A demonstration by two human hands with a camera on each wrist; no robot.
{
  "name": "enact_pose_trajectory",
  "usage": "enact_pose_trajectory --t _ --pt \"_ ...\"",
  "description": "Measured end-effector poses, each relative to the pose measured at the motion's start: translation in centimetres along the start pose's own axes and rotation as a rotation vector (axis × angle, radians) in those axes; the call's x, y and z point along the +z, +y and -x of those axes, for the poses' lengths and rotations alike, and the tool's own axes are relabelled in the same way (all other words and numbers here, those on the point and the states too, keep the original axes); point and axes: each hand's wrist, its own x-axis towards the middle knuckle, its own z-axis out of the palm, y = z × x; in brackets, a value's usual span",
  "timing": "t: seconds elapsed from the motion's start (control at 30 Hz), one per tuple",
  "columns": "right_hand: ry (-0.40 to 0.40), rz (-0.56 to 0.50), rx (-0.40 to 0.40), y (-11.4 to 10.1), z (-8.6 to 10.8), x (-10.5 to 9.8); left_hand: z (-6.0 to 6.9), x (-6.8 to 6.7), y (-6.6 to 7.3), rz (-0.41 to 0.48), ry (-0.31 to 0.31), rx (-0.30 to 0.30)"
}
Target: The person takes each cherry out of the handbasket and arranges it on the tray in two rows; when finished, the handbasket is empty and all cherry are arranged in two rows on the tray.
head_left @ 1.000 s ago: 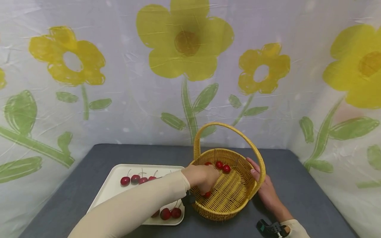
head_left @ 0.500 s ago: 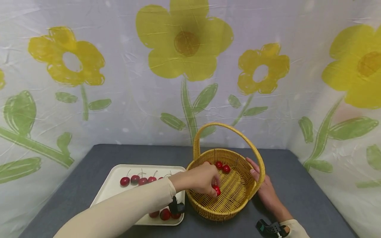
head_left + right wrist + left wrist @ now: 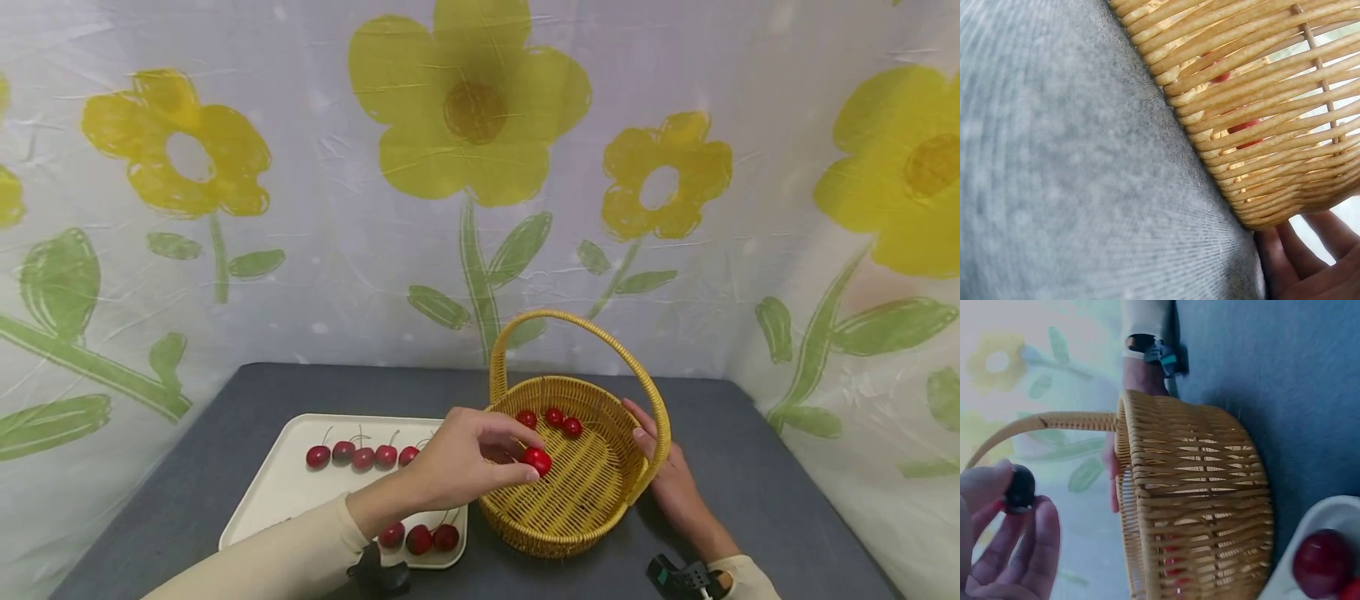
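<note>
My left hand (image 3: 468, 458) pinches a red cherry (image 3: 537, 461) between thumb and fingers, above the left part of a yellow wicker basket (image 3: 564, 537). In the left wrist view this cherry (image 3: 1020, 488) looks dark and hangs clear of the basket's rim. Several cherries (image 3: 553, 417) lie inside the basket along its back left wall. At the basket's right side, my right hand (image 3: 675, 483) holds the rim below the tall handle (image 3: 577, 318). The right wrist view has the right hand's fingers (image 3: 1297, 250) against the outer wicker (image 3: 1260, 156), near the base.
Left of the basket stands a cream tray (image 3: 281, 492). Several stemmed cherries (image 3: 362, 458) line its back, and more cherries (image 3: 418, 539) lie at its front right corner, partly behind my left arm. A flowered cloth (image 3: 337, 275) hangs behind the grey table (image 3: 375, 387).
My left hand has lifted from inside the basket and drawn back to the left, with the cherry still between its fingers. My right hand and the basket have stayed in place.
</note>
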Motion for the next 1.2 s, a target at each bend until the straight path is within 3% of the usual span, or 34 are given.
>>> enact_pose_trajectory --t 0.07,0.23,0.47,0.67,0.9,1.03,1.2 --pt "0.002 -0.002 0.003 0.0 0.0 0.0 1.2 -0.6 0.1 0.041 0.018 0.025" --pt "0.007 0.013 0.004 0.1 0.2 0.1 4.3 -2.1 -0.1 0.099 0.05 0.014" --pt "0.01 0.007 0.021 0.3 0.1 0.0 8.4 -5.0 -1.0 0.075 0.155 -0.013" --pt "0.002 0.001 0.001 0.1 0.0 0.1 12.2 -6.9 -2.9 0.089 0.239 -0.055" --pt "-0.012 -0.002 0.012 0.2 -0.2 -0.2 15.7 -7.6 -5.3 0.046 0.323 -0.156" --pt "-0.022 0.003 0.002 0.4 -0.1 -0.3 16.8 -7.4 -6.7 0.008 0.295 -0.203" --pt "-0.018 0.0 0.014 0.5 -0.1 -0.2 17.3 -6.8 -8.1 -0.17 0.274 -0.197"
